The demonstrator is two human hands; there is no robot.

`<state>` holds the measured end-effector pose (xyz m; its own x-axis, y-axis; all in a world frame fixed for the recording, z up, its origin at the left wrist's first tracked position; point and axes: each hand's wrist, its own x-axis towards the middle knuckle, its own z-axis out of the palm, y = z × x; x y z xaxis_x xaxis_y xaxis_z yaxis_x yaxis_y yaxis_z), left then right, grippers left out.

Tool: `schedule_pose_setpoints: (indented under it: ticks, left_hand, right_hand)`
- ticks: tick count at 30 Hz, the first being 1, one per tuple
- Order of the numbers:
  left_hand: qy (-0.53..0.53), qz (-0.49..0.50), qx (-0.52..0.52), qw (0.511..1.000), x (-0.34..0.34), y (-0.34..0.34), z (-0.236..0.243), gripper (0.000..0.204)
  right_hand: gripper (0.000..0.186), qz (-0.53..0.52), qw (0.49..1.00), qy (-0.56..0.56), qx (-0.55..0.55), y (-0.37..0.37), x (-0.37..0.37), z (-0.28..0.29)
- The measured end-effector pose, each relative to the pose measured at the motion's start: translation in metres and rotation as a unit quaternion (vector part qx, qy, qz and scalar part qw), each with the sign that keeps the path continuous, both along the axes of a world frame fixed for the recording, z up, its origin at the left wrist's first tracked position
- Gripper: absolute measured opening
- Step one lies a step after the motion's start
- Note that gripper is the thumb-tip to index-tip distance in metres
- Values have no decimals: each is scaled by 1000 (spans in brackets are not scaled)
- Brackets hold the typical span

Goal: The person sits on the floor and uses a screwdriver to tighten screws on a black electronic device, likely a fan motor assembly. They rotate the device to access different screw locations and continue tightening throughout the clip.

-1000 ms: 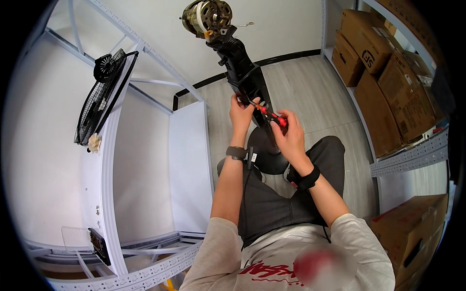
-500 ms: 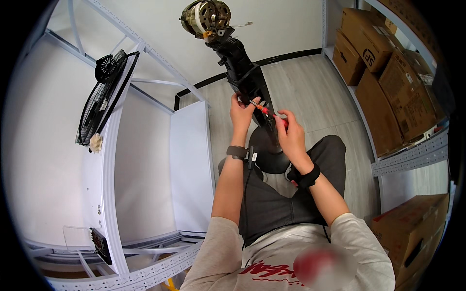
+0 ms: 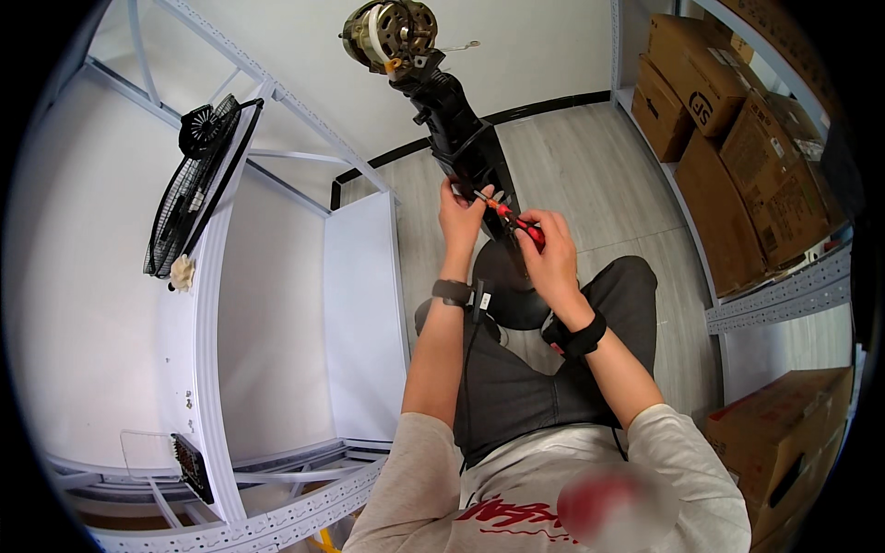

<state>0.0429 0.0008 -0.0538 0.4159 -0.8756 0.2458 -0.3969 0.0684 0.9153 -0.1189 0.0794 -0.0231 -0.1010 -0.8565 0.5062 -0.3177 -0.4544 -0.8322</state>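
Note:
A pedestal fan stand rises in front of me, its tall black column (image 3: 461, 129) set on a round dark base (image 3: 502, 295) and topped by a bare metal motor (image 3: 403, 37). The fingers of my left hand (image 3: 461, 221) are closed around the lower column, thumb beside the screwdriver's front end. My right hand (image 3: 553, 263) grips the red and black handle of the screwdriver (image 3: 529, 230), which slants up-left to the column. Its tip lies by my left thumb, and what it touches there is too small to make out.
At left, a white shelf (image 3: 207, 369) carries a fan grille (image 3: 189, 203), a cream-coloured knob-like piece (image 3: 182, 273), small screws (image 3: 189, 399) and a dark bit case (image 3: 191, 468). Cardboard boxes (image 3: 728, 212) fill the right-hand rack. Another carton (image 3: 784, 442) stands lower right.
My right hand's fingers have come down and closed round the screwdriver handle, where they were looser and more raised before. The left hand and the fan stand look nearly unmoved.

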Motion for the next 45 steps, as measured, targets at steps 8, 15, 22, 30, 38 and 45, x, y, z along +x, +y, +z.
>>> schedule_pose_setpoints:
  ticks: [8, 15, 22, 30, 38, 45]
  left_hand:
    - [166, 83, -40, 982, 7, 14, -43, 26]
    - [424, -94, 61, 898, -16, 34, 13, 36]
    - [400, -132, 57, 905, -20, 33, 6, 35]
    - [539, -90, 47, 836, 20, 26, -14, 20]
    - [591, -61, 58, 802, 34, 20, -17, 28]
    - [494, -99, -18, 863, 33, 12, -10, 41]
  right_hand:
    - [18, 23, 998, -56, 33, 8, -5, -2]
    - [16, 33, 996, -66, 42, 13, -19, -4]
    - [16, 63, 997, -32, 41, 13, -35, -9]
    - [15, -29, 997, -54, 56, -16, -50, -8]
    - [17, -31, 997, -56, 51, -37, -39, -6]
    - [18, -30, 997, -53, 51, -47, -28, -5]
